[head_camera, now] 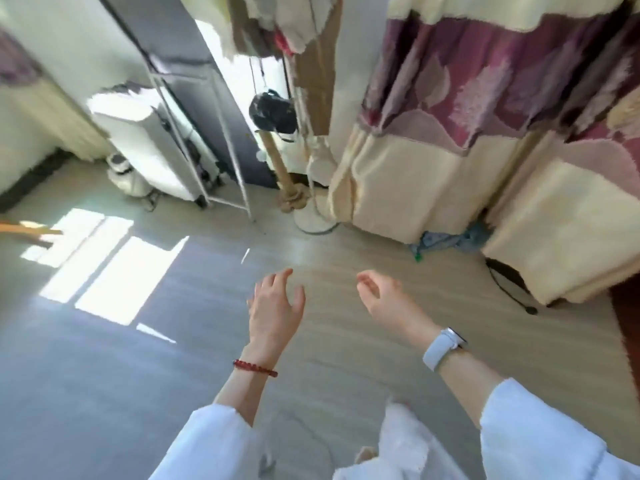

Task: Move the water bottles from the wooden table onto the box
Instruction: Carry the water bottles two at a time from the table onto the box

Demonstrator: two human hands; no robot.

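Both hands hang over bare floor (346, 341), holding nothing: left hand (275, 306) fingers relaxed, right hand (382, 294) loosely curled. No bottles, surface or box visible. Likely between trips; next calls for finding a bottle.

Left hand (275, 306), right hand (382, 294) empty, relaxed

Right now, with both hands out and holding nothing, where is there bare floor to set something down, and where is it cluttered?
The floor is bare ahead of the left hand and right hand, up to the lamp base, and left across the sunlit patch. It is crowded by the curtains, where cloth and a cable lie, and around the white heater.
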